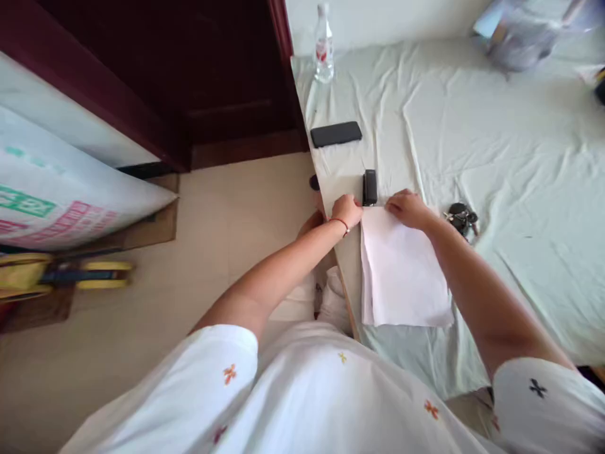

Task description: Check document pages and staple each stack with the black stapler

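Observation:
A stack of white paper sheets (406, 277) lies near the table's left edge, its layers slightly uneven along the left side. At its top left corner, my left hand (347, 210) is closed, with fingertips pinching the sheets' corner. My right hand (407, 208) has its fingers curled over the top edge of the stack. Between the two hands, just beyond the paper, stands a black stapler (370, 187), its near end right at the top edge of the sheets. Whether the paper is inside its jaw I cannot tell.
A black phone or case (336, 134) lies beyond the stapler, and a clear plastic bottle (324, 50) stands at the far corner. Keys (462, 219) rest right of my right hand. The wrinkled pale green cloth (529, 183) covers the table. A large printed sack (70, 189) leans at left.

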Tool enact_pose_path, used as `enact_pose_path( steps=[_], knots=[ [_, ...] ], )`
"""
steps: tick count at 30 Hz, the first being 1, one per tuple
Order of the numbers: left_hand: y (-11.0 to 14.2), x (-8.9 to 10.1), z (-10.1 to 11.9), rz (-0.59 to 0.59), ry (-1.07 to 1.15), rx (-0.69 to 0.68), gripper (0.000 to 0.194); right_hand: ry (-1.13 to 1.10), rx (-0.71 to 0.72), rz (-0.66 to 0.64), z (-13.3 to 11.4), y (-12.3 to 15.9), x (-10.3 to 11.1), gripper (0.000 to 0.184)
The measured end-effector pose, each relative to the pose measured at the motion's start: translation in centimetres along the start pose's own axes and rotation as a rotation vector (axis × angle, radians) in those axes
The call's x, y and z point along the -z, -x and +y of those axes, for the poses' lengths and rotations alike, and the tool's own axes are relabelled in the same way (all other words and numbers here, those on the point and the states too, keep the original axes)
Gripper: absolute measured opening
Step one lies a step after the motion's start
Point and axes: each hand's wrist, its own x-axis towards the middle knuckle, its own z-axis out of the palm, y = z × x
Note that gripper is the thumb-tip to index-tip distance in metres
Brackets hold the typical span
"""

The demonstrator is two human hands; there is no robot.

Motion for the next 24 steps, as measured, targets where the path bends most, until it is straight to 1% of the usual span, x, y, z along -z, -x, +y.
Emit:
enact_pose_path(
  steps=[3,5,7,9,13,15,17,20,24],
  knots=[
    [-0.5,-0.5,0.1,0.068,0.062,0.043,0.018,0.0,-0.008,0.01,0.5,-0.6,0.3,0.037],
    [-0.5,-0.7,0.2,0.09,0.099,0.048,0.024,-0.001,-0.014,0.02,0.8,-0.9,0.4,0.036],
    [-0.3,-0.7,0.2,0.097,0.118,0.024,0.028,-0.004,-0.021,0.032,1.1,-1.0,0.4,0.035],
    [0.1,-0.8,-0.1,0.121,0.098,-0.055,0.035,-0.01,-0.026,0.044,1.3,-1.0,0.2,0.035],
    [0.3,-1.1,-1.4,0.21,0.009,-0.377,0.054,-0.026,-0.029,0.065,1.4,-0.8,-0.1,0.035],
    [0.1,-1.3,-2.1,0.221,-0.044,-0.489,0.058,-0.032,-0.028,0.073,1.4,-0.8,-0.2,0.035],
    [0.0,-1.2,-2.5,0.225,-0.102,-0.52,0.061,-0.036,-0.027,0.078,1.4,-0.8,-0.2,0.035],
    [-0.1,-0.8,-2.7,0.215,-0.185,-0.523,0.061,-0.042,-0.026,0.079,1.4,-0.9,-0.2,0.036],
    [0.1,-0.1,-2.9,0.133,-0.315,-0.56,0.066,-0.05,-0.029,0.078,1.4,-0.9,-0.3,0.037]
  ],
)
